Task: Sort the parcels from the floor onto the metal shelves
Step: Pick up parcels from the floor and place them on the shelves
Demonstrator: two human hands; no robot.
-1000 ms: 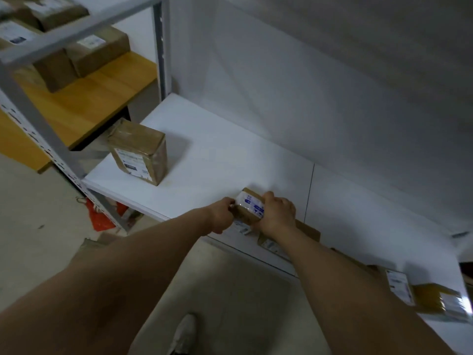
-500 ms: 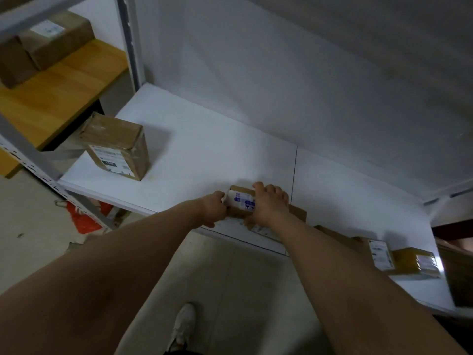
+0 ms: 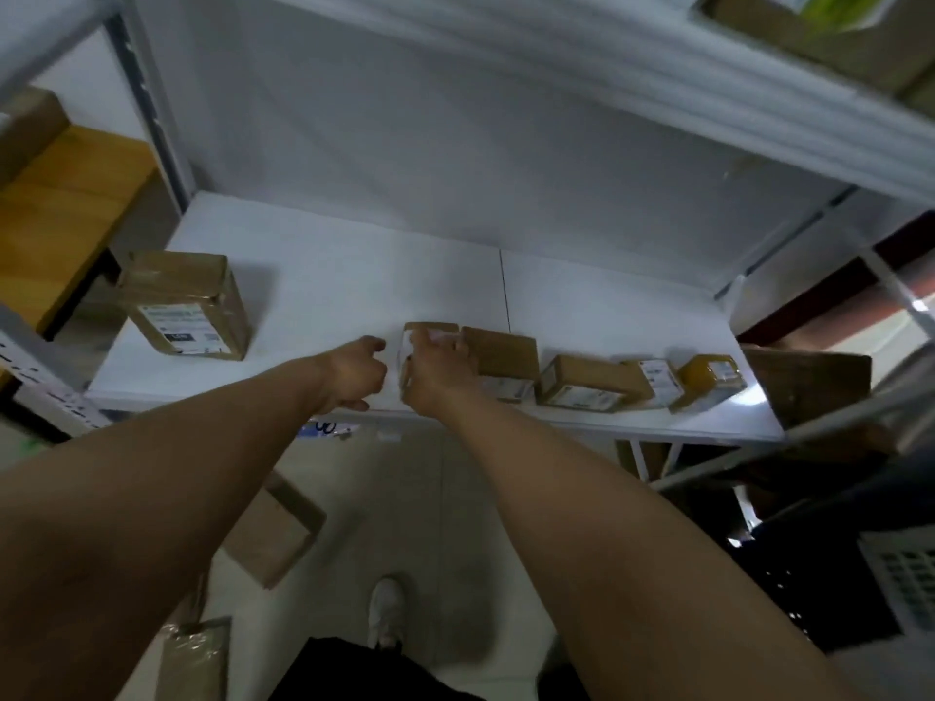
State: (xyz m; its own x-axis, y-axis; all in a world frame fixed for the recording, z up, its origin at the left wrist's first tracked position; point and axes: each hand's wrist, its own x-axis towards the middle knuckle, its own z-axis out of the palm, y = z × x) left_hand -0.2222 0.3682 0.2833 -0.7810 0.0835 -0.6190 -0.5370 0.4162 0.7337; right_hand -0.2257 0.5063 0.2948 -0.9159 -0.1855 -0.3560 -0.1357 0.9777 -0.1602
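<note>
Setting a small parcel [image 3: 416,346] onto the white shelf [image 3: 329,275], the person has the right hand [image 3: 439,364] draped over its top and front, fingers curled around it in a grasp; the left hand [image 3: 354,369] sits just beside the parcel's left face, loosely curled with thumb and forefinger near each other, and whether it touches the box cannot be told through the blur; it appears to hold nothing. The parcel stands at the shelf's front edge, touching the brown box [image 3: 503,359] to its right; further right along the same edge lie a flat carton [image 3: 582,379], a small labelled packet [image 3: 657,379] and a yellow taped parcel [image 3: 711,379], close together in a row; a taller taped box [image 3: 184,306] stands well apart at the left end. So a fair share of the sorting looks done, with six parcels on this level and more boxes visible on the shelf above [image 3: 809,37] and on the wooden shelf [image 3: 60,204] at left. Work remains, by the look of it; a flat cardboard parcel [image 3: 275,533] lies on the floor [image 3: 405,503] under the left forearm, and a wrapped packet [image 3: 195,660] rests lower left near the person's shoe [image 3: 385,609]; both probably need lifting, and the parcel in hand awaits release.
</note>
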